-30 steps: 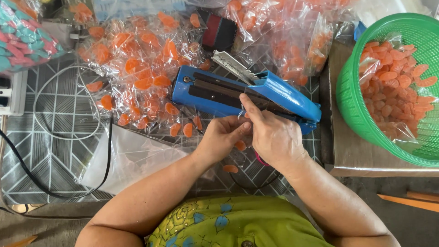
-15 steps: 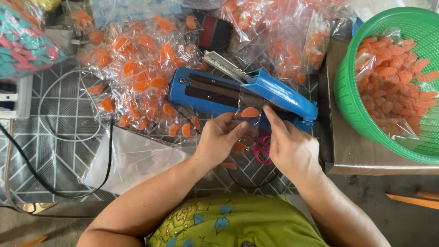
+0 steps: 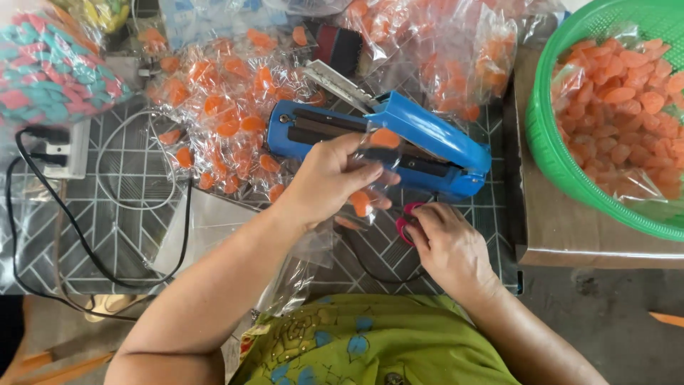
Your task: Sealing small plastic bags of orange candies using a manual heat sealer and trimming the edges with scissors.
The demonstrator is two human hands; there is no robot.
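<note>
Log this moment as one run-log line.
left hand: holds clear bag strip with orange candy over blue heat sealer | right hand: on pink scissors | green basket: orange candies

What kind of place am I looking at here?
Probably a small home or workshop candy-packing station. A blue heat sealer sits on the patterned table, small clear packets of orange candy are piled behind it, and a green basket holds more loose orange candy.
</note>
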